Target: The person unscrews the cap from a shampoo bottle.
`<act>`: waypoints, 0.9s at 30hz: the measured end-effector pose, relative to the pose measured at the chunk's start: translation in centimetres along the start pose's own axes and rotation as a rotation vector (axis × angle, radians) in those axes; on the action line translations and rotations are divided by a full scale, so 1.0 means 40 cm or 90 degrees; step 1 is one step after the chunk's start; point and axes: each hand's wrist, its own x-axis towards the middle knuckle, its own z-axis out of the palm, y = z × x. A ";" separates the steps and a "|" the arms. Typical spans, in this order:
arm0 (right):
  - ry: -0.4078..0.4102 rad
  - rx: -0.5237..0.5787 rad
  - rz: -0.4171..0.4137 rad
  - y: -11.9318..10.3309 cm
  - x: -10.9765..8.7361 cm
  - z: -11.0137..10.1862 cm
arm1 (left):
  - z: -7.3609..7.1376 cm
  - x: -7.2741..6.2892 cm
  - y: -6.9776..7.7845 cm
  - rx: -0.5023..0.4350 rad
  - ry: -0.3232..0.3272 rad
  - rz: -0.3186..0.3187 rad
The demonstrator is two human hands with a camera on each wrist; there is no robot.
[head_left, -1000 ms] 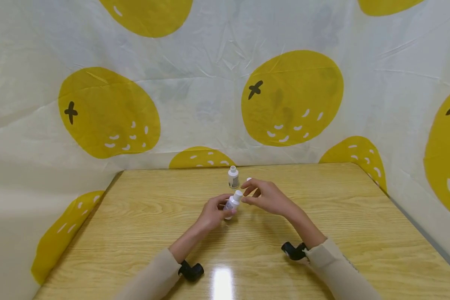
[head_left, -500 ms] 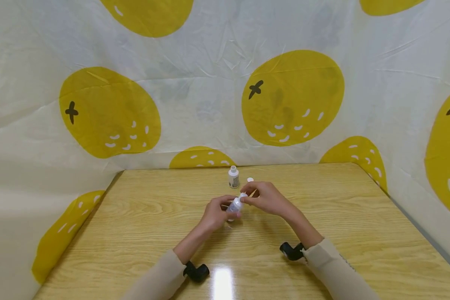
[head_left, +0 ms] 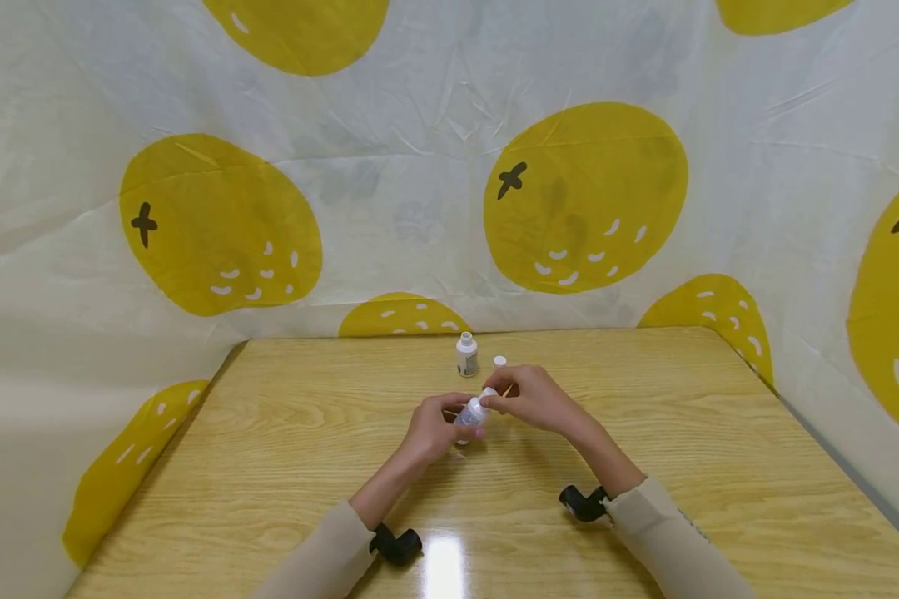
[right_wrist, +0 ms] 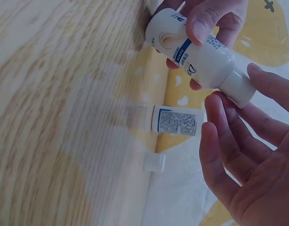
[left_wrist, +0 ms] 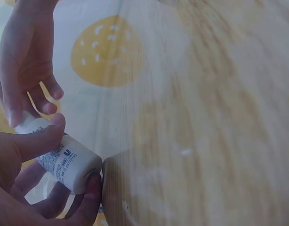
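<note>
My left hand [head_left: 427, 428] grips a small white lotion bottle [right_wrist: 194, 49], tilted with its top toward the right hand. Its printed label shows in both wrist views, with the left thumb across the body and fingers beneath. The white cap [right_wrist: 238, 88] is on the bottle's neck. Thumb and fingertips of my right hand [head_left: 535, 401] pinch that cap from both sides. Behind the hands a second white bottle [head_left: 467, 358] stands upright on the table with its neck uncovered. A loose white cap [head_left: 499, 361] sits on the table to the right of that bottle.
The wooden table [head_left: 285, 433] ends at a hanging cloth [head_left: 404, 225] printed with large yellow fruit, which also rises on the left and right. A black wrist camera [head_left: 397, 545] is strapped at the left cuff, another camera [head_left: 583, 503] at the right cuff.
My right hand has closed from a loose, apart pose onto the cap of the held bottle. The left hand has brought the bottle slightly right. The standing bottle and loose cap have stayed put.
</note>
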 end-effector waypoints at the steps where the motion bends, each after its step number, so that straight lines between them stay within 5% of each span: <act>1: -0.001 -0.001 0.000 0.002 0.000 0.001 | 0.001 0.000 0.000 0.002 -0.001 0.001; 27: 0.022 -0.052 -0.040 -0.010 -0.003 0.010 | -0.012 0.008 -0.017 -0.009 -0.064 0.061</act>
